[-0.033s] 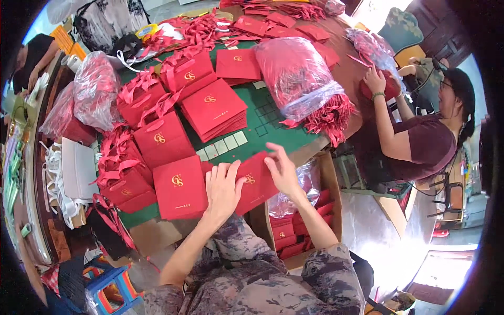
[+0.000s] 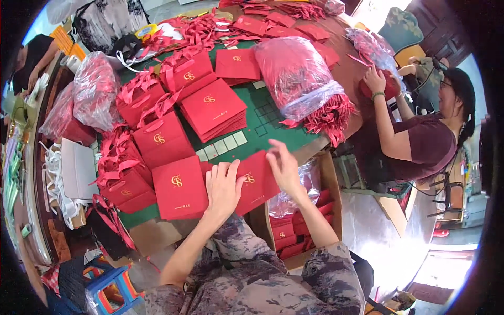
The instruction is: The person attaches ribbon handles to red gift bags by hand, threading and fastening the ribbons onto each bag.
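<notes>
A flat red paper bag (image 2: 256, 184) with a gold emblem lies at the table's near edge in front of me. My left hand (image 2: 223, 188) rests on its left part, fingers flat and thumb apart. Beside the bag's right edge, my right hand (image 2: 286, 170) has its fingers spread; whether the fingertips touch the paper I cannot tell. Another red bag (image 2: 180, 189) lies flat just left of my left hand. Farther back is a neat stack of flat red bags (image 2: 214, 107).
Ribbon-handled bags (image 2: 160, 137) crowd the left. A plastic-wrapped bundle of red ribbons (image 2: 296, 79) lies at the back right. An open carton (image 2: 336, 210) with red bags stands below the table edge. A co-worker (image 2: 415, 131) sits at the right, hands on a red item.
My right hand has shifted very slightly right, its fingers a little farther from the bag's edge. My left hand stays in place.
</notes>
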Motion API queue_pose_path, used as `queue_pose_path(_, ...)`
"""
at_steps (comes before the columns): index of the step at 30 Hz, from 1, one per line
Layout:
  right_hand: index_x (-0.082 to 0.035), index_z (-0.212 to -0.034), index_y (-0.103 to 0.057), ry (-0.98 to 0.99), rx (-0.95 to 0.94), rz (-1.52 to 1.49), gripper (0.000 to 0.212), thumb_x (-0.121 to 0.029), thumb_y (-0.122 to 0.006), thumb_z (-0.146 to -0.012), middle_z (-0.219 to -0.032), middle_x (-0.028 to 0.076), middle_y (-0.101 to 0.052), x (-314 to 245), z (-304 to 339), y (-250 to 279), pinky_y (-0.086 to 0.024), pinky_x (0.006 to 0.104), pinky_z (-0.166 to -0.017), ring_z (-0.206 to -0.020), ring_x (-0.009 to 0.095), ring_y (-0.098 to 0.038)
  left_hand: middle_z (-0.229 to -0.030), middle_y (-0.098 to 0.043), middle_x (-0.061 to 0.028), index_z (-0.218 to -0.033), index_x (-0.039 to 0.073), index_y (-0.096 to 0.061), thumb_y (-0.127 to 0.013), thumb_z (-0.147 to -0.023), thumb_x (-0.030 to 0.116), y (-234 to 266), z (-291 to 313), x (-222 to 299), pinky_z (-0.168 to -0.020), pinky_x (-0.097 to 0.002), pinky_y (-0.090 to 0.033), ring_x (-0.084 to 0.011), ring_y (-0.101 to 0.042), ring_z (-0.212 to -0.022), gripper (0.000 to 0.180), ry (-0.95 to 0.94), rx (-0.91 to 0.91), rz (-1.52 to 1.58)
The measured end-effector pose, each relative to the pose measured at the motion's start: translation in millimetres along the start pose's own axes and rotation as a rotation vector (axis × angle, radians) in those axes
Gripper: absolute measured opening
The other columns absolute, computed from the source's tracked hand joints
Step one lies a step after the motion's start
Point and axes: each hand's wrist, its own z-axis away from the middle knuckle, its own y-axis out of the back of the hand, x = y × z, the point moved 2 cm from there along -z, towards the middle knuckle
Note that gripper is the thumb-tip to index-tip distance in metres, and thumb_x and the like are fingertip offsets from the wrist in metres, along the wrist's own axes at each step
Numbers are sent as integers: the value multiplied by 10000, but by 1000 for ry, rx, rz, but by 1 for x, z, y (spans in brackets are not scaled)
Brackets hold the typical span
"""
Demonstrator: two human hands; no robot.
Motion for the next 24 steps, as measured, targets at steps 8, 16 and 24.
queue_pose_path(8,-93,-1069,-636,267,321,719,182,-114,-665,-890,-895,136,-601,57,-78,20,-524,427,-647,-765,339,-647,-1146,-574,-148,-1301,23,-566,-730,-832,235,-26,-9,-3,-906,-455,-406,-341,-520,-1066,540,62,-22,-140)
queue_pose_path(16,-68,-925,-603,502,247,557,92,-67,-665,-857,-923,89,-561,31,-43,16,-496,415,-777,-917,306,-586,-1174,-554,-144,-1277,9,-572,-776,-780,312,-30,-17,4,-937,-463,-384,-336,-481,-1111,617,78,-43,-110)
queue_pose_path(24,-96,-947,-627,555,119,361,198,-65,-748,-793,-945,50,-636,-28,50,22,-455,453,-897,-961,260,-624,-1116,-565,-114,-1158,68,-597,-854,-678,235,-28,-22,3,-895,-443,-391,-323,-501,-1066,570,124,-15,7)
